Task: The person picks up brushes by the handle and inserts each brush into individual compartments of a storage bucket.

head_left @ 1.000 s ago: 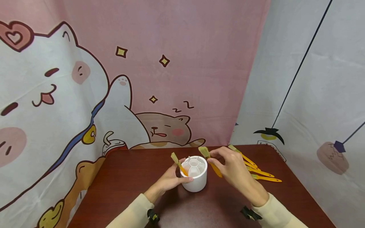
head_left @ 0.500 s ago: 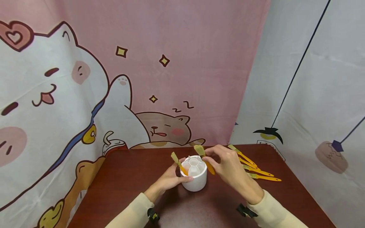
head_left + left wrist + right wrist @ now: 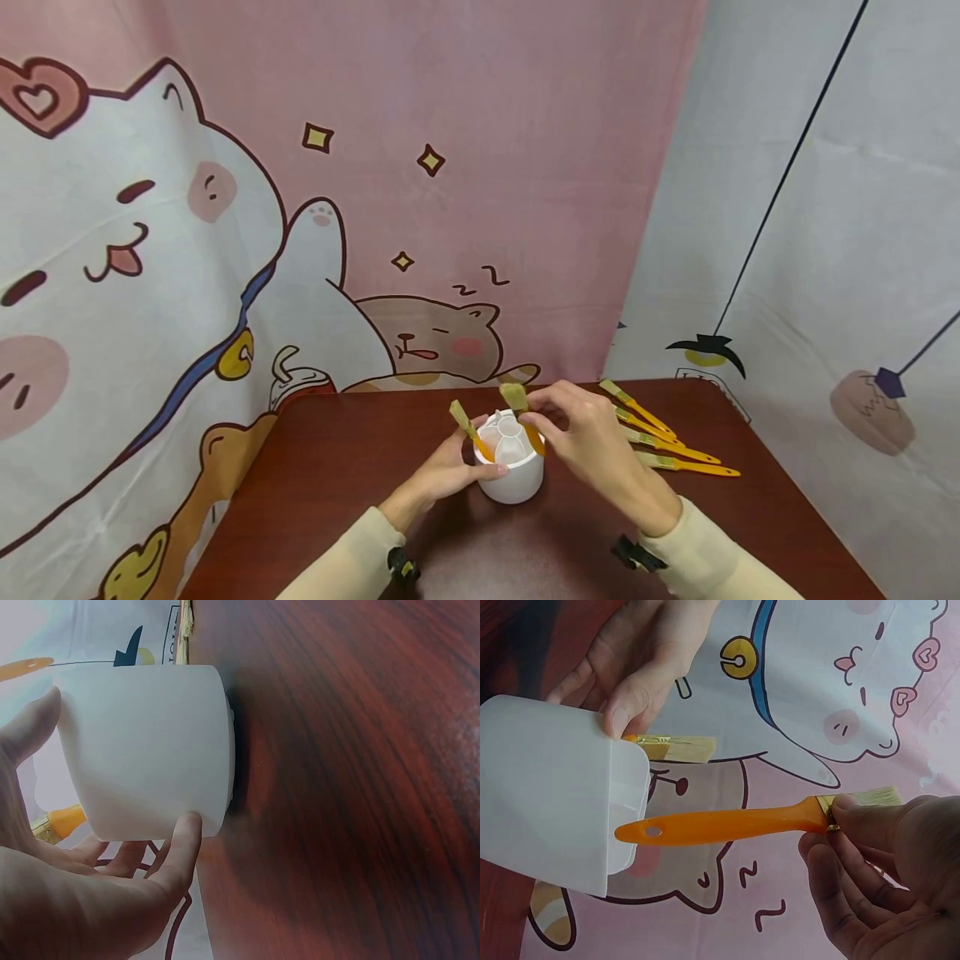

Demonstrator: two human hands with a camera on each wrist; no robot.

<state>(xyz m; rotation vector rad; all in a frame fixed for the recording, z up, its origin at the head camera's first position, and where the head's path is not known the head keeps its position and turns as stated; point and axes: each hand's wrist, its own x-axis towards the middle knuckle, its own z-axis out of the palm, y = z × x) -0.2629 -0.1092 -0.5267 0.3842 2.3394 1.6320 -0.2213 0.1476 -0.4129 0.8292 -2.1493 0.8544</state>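
Note:
A white round holder (image 3: 512,483) with inner compartments stands on the table in the head view. My left hand (image 3: 442,475) grips its left side, thumb near the front rim. One paintbrush (image 3: 480,442) leans in a left compartment, bristles up. My right hand (image 3: 581,425) pinches a second paintbrush (image 3: 514,397) near its metal band, bristles up. In the right wrist view, this brush's orange handle (image 3: 727,825) points at the holder's mouth, its tip overlapping the rim. The left wrist view shows the holder's smooth white side (image 3: 150,750) between my thumb and fingers.
Several more orange-handled paintbrushes (image 3: 697,468) lie fanned on the dark red wooden table (image 3: 345,442), right of the right hand. A pink and white cartoon curtain (image 3: 525,208) hangs behind the table's back edge.
My right hand has moved left with its paintbrush, from beside the holder to over its right rim. The left hand and holder have stayed in place.

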